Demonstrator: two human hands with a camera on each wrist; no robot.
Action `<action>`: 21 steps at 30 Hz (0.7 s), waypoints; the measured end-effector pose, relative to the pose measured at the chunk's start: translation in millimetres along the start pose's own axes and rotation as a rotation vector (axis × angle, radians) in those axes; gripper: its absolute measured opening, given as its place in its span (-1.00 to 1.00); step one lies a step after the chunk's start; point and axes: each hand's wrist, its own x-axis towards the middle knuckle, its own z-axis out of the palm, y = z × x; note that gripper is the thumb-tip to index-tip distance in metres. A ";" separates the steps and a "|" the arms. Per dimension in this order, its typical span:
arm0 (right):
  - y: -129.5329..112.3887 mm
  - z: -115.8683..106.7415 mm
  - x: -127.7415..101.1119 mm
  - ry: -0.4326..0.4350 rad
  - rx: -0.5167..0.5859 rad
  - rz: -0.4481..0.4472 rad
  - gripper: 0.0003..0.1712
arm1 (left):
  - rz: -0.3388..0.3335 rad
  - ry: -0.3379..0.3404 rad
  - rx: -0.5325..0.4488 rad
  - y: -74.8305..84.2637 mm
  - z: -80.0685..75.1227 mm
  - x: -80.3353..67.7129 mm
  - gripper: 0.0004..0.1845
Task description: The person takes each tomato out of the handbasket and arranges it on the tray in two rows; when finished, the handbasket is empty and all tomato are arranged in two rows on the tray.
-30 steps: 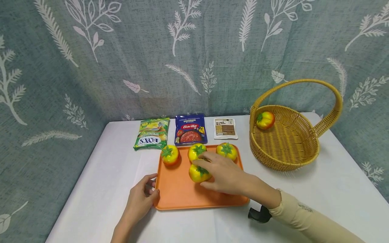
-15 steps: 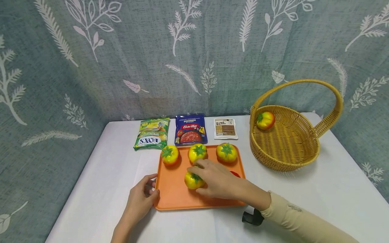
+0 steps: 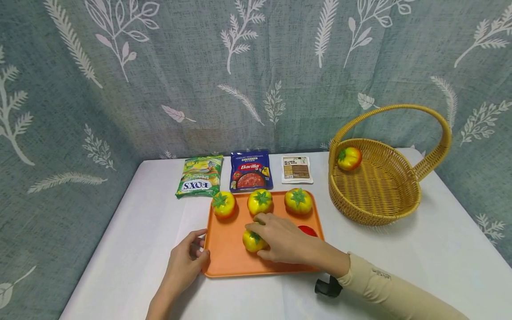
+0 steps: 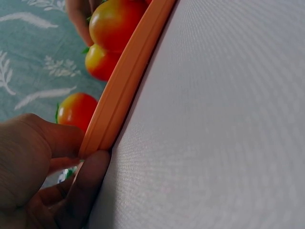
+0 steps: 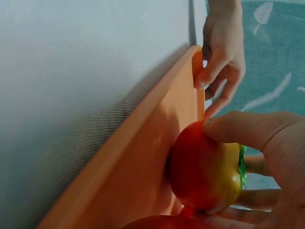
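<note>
Our right hand (image 3: 286, 243) curls round a tomato (image 3: 253, 240) on the orange tray (image 3: 228, 253), lifting grip ready, while our left hand (image 3: 185, 261) pinches the tray's near-left edge to steady it; three more tomatoes sit just beyond the fingers

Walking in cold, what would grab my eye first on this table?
Probably the bright orange tray at the front of the white table, with three yellow-red toy tomatoes lined along its far edge. The right hand grips a fourth tomato on the tray, while the left hand holds the tray's near-left corner. To the right stands a woven basket with a tall handle and one more tomato inside.
</note>
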 end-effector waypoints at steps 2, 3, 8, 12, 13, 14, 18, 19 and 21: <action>-0.8 -0.6 0.4 -0.009 -0.003 0.008 -0.30 | 0.005 0.002 0.009 -0.1 0.0 0.3 -0.44; -1.1 -0.7 0.5 -0.013 -0.005 0.011 -0.29 | 0.003 0.002 0.012 -0.1 0.1 0.4 -0.44; -2.4 -1.8 -0.3 -0.026 -0.009 0.021 -0.23 | -0.007 0.000 0.017 0.2 0.5 0.1 -0.43; -2.7 -5.5 -2.6 -0.014 -0.018 0.019 -0.19 | -0.012 0.000 0.022 0.6 0.8 -0.4 -0.43; -2.6 -7.1 -3.9 -0.006 -0.020 0.017 -0.19 | -0.013 -0.001 0.023 0.6 0.9 -0.4 -0.43; -2.3 -9.1 -5.6 0.006 -0.020 0.015 -0.18 | -0.014 -0.001 0.022 0.6 1.0 -0.3 -0.43; 0.1 -18.1 -14.3 0.076 -0.022 0.008 -0.19 | -0.012 -0.001 0.024 0.7 1.1 0.6 -0.44; 1.0 -20.3 -16.8 0.094 -0.022 0.006 -0.19 | -0.011 0.000 0.027 0.8 1.1 0.7 -0.44; 3.2 -24.2 -21.6 0.131 -0.021 -0.004 -0.20 | -0.011 0.003 0.035 0.7 0.9 0.8 -0.44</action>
